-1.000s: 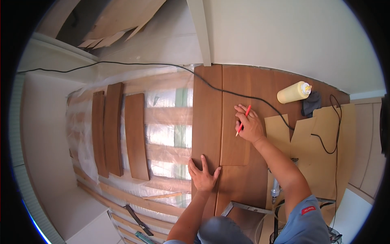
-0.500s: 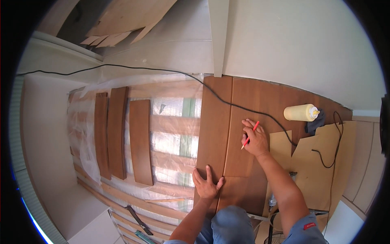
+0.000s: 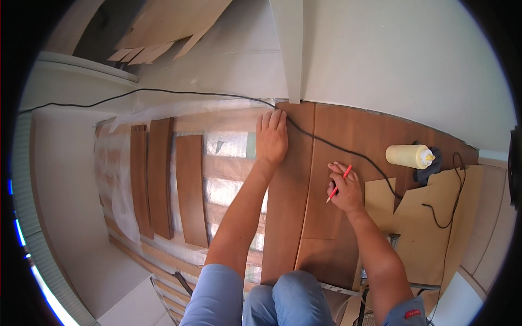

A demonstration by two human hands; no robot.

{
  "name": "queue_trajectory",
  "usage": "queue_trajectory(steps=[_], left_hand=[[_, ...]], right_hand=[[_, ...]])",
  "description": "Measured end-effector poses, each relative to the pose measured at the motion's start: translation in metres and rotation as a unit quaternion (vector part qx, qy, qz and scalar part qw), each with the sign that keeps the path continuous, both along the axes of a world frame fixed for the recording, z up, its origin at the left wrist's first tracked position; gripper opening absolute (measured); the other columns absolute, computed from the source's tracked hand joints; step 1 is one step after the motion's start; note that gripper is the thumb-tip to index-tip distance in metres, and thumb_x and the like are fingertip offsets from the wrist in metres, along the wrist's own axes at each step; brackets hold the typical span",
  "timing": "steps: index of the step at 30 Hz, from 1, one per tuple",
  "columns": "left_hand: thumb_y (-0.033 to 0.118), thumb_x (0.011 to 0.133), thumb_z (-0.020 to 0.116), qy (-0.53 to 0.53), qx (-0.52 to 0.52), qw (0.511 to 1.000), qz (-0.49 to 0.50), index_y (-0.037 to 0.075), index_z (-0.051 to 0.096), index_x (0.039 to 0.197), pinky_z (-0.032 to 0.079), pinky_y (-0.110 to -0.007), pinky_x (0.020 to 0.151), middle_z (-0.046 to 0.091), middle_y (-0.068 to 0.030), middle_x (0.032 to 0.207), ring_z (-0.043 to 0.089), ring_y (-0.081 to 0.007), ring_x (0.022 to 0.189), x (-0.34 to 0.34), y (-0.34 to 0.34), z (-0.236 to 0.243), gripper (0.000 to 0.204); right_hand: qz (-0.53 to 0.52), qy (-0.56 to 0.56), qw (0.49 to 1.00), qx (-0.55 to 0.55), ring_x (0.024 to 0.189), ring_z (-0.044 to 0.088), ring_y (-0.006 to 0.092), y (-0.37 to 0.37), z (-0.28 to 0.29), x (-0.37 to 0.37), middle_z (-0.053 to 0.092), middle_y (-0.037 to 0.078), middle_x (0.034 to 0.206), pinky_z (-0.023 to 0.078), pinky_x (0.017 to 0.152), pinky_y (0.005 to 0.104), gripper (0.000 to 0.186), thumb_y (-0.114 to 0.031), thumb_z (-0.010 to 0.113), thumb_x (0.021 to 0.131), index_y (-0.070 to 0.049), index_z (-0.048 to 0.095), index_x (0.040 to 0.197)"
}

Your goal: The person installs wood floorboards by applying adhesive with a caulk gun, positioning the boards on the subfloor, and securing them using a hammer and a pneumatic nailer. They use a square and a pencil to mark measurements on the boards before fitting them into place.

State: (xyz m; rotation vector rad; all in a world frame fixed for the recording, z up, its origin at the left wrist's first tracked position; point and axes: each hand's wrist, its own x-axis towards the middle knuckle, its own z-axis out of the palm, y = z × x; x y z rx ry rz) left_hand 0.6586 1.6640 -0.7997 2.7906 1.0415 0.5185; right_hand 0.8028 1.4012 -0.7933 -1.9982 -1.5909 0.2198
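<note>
My left hand lies with straight fingers over the far left edge of a long brown floorboard, close to the wall and beside a black cord. Nothing shows in its grasp; what is under the palm is hidden. My right hand rests over the neighbouring brown boards, closed on a slim red pencil whose tip points down and to the left. A narrow seam runs between the two rows of boards.
Three loose boards lie left across plastic-covered joists and silvery insulation. A pale yellow squeeze bottle lies on its side by a dark cloth. Cut cardboard covers the right side. A white wall bounds the far side.
My left hand has moved from the board's near part up to its far end. My right hand keeps the pencil in nearly the same place. The view has shifted slightly.
</note>
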Motion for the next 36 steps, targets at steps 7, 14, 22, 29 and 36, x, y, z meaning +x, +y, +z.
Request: queue_trajectory(steps=[7,14,22,29,36], left_hand=[[0.020,0.098,0.065,-0.024,0.017,0.999,0.028,0.004,0.061,0.139,0.035,-0.051,0.121,0.060,-0.0120,0.142,0.053,-0.0320,0.135,0.031,0.040,-0.011,0.044],[0.019,0.093,0.073,0.001,0.027,1.000,-0.006,0.008,0.071,0.109,0.042,-0.049,0.110,0.062,-0.0125,0.123,0.055,-0.0346,0.122,0.025,0.060,-0.001,0.020],[0.014,0.088,0.075,-0.023,0.023,0.999,-0.005,0.013,0.072,0.116,0.045,-0.047,0.103,0.060,-0.0119,0.115,0.056,-0.0339,0.112,0.025,0.061,-0.004,0.028],[0.016,0.088,0.076,-0.050,-0.012,0.999,0.008,0.017,0.073,0.123,0.046,-0.048,0.100,0.060,-0.0119,0.117,0.057,-0.0338,0.112,0.022,0.064,-0.008,0.034],[0.018,0.090,0.074,-0.040,-0.023,0.999,0.023,0.012,0.072,0.127,0.045,-0.047,0.103,0.061,-0.0116,0.119,0.057,-0.0343,0.115,0.022,0.062,-0.012,0.037]], right_hand=[[-0.001,0.020,1.000,-0.011,0.132,0.062,0.0321,-0.003,0.002,0.005,0.069,0.007,0.135,0.050,0.104,0.0480,0.023,-0.001,0.069,0.078,-0.008,0.060,0.098],[-0.004,-0.001,1.000,0.002,0.128,0.063,0.0275,0.000,0.002,0.004,0.070,0.003,0.133,0.051,0.100,0.0450,0.024,-0.002,0.071,0.077,-0.008,0.062,0.099],[-0.002,0.011,1.000,-0.021,0.133,0.061,0.0312,-0.002,-0.001,0.003,0.068,0.006,0.137,0.048,0.106,0.0480,0.023,-0.001,0.067,0.079,-0.008,0.059,0.100],[-0.003,0.009,1.000,-0.017,0.133,0.061,0.0319,-0.001,0.001,0.003,0.069,0.007,0.136,0.048,0.106,0.0480,0.022,-0.001,0.067,0.080,-0.008,0.059,0.100],[-0.004,-0.003,1.000,-0.009,0.128,0.064,0.0296,0.001,0.003,0.004,0.070,0.005,0.133,0.052,0.101,0.0465,0.022,-0.001,0.069,0.077,-0.008,0.062,0.097]])
